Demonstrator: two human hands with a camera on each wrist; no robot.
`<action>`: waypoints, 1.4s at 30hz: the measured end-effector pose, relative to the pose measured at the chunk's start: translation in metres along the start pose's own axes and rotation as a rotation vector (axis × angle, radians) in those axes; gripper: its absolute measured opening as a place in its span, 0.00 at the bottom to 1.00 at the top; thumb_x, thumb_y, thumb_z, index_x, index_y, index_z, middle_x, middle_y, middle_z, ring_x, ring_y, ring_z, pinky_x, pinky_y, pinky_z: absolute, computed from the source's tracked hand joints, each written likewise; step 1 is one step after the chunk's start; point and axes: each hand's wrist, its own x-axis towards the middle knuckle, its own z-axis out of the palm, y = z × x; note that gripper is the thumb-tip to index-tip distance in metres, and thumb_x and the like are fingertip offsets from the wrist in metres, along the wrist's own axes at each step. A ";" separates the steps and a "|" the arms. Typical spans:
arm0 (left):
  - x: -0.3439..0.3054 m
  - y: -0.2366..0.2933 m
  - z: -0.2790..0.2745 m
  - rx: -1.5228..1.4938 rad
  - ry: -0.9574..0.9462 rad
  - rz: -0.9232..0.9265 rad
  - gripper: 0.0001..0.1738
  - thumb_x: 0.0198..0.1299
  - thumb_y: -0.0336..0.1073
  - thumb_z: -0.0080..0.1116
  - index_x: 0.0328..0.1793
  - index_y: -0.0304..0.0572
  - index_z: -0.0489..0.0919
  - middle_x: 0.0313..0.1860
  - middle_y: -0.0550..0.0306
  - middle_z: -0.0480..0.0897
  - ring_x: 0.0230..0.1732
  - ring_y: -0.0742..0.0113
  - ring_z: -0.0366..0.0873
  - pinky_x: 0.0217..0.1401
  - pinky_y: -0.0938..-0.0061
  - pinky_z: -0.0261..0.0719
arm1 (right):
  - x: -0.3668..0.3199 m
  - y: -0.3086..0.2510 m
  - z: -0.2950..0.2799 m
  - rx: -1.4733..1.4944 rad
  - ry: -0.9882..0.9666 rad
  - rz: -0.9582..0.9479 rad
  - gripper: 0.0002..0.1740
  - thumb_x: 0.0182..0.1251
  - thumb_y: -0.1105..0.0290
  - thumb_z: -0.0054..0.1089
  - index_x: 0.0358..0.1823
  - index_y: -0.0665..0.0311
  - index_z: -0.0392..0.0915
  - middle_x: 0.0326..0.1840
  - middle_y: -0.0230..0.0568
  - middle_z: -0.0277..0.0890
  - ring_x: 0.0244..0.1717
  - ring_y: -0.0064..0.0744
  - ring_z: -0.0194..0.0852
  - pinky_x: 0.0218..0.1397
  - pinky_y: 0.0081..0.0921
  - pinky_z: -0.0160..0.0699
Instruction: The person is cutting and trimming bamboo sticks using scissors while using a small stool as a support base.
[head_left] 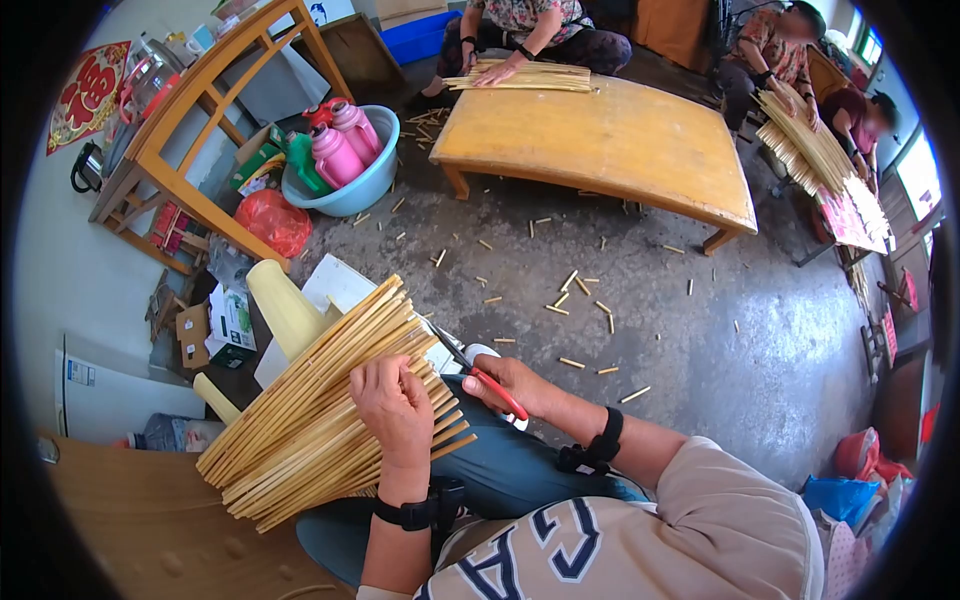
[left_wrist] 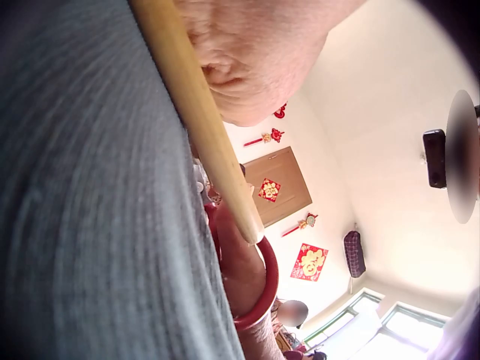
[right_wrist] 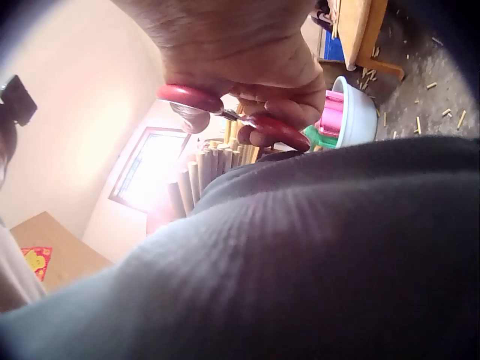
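A row of pale yellow sticks (head_left: 310, 400) lies slantwise across the lap in the head view. My left hand (head_left: 393, 405) rests on its upper side near the right ends, fingers bent; whether they grip a stick is not clear. Just right of the stick ends, my right hand (head_left: 515, 385) holds red-handled scissors (head_left: 497, 392), dark blades pointing up and left toward the sticks. The right wrist view shows the fingers (right_wrist: 292, 112) through the red handles (right_wrist: 277, 129). One stick (left_wrist: 202, 112) crosses the left wrist view close up, beside a red handle loop (left_wrist: 268, 289).
Cut stick pieces (head_left: 570, 290) litter the grey floor (head_left: 640, 320). Ahead stands a low wooden table (head_left: 600, 135), where a person presses a stick bundle (head_left: 540, 76). A blue basin (head_left: 350, 195) holds pink flasks (head_left: 337, 158). Two more people sit at right by another stick mat (head_left: 815, 150).
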 end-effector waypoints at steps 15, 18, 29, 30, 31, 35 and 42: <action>-0.001 0.001 -0.001 -0.044 0.004 -0.031 0.09 0.50 0.21 0.51 0.37 0.39 0.74 0.33 0.51 0.77 0.38 0.50 0.69 0.44 0.61 0.67 | -0.012 0.014 -0.008 -0.122 -0.029 0.027 0.35 0.59 0.36 0.51 0.32 0.68 0.71 0.22 0.46 0.69 0.27 0.35 0.70 0.31 0.31 0.68; -0.001 0.000 0.001 -0.034 0.023 -0.012 0.09 0.50 0.21 0.51 0.38 0.39 0.74 0.32 0.50 0.76 0.38 0.49 0.69 0.44 0.61 0.67 | -0.013 0.019 -0.009 -0.126 -0.065 0.037 0.35 0.59 0.36 0.51 0.33 0.67 0.71 0.22 0.46 0.69 0.27 0.35 0.69 0.32 0.31 0.68; 0.000 0.000 0.001 -0.015 0.000 -0.007 0.07 0.52 0.22 0.51 0.38 0.38 0.75 0.33 0.49 0.77 0.39 0.48 0.70 0.45 0.61 0.67 | -0.016 0.029 -0.009 -0.073 -0.047 0.082 0.35 0.58 0.35 0.51 0.32 0.67 0.71 0.22 0.46 0.69 0.27 0.36 0.69 0.32 0.32 0.68; 0.000 0.001 0.001 -0.019 -0.001 -0.005 0.07 0.52 0.23 0.51 0.37 0.38 0.75 0.33 0.49 0.77 0.39 0.48 0.70 0.46 0.61 0.67 | -0.018 0.028 -0.010 -0.114 -0.062 0.062 0.35 0.58 0.35 0.51 0.32 0.67 0.71 0.23 0.46 0.70 0.27 0.36 0.70 0.33 0.32 0.68; 0.000 0.000 0.001 -0.019 0.000 -0.005 0.07 0.52 0.23 0.51 0.37 0.38 0.75 0.33 0.49 0.77 0.39 0.48 0.70 0.46 0.61 0.67 | -0.018 0.027 -0.011 -0.156 -0.077 0.043 0.35 0.58 0.34 0.51 0.33 0.67 0.71 0.24 0.47 0.71 0.28 0.37 0.71 0.33 0.32 0.69; -0.001 0.000 0.001 -0.021 -0.010 -0.014 0.06 0.52 0.23 0.51 0.36 0.38 0.75 0.33 0.49 0.77 0.39 0.48 0.70 0.46 0.60 0.68 | -0.018 0.023 -0.009 -0.193 -0.084 0.010 0.36 0.57 0.33 0.51 0.34 0.67 0.72 0.25 0.49 0.73 0.29 0.39 0.73 0.34 0.33 0.70; 0.000 0.000 0.001 -0.007 -0.002 0.009 0.07 0.51 0.22 0.51 0.36 0.38 0.75 0.33 0.49 0.77 0.38 0.48 0.70 0.45 0.60 0.68 | -0.015 0.020 -0.006 -0.205 -0.081 0.007 0.36 0.57 0.35 0.52 0.36 0.68 0.74 0.25 0.48 0.73 0.28 0.38 0.72 0.32 0.33 0.69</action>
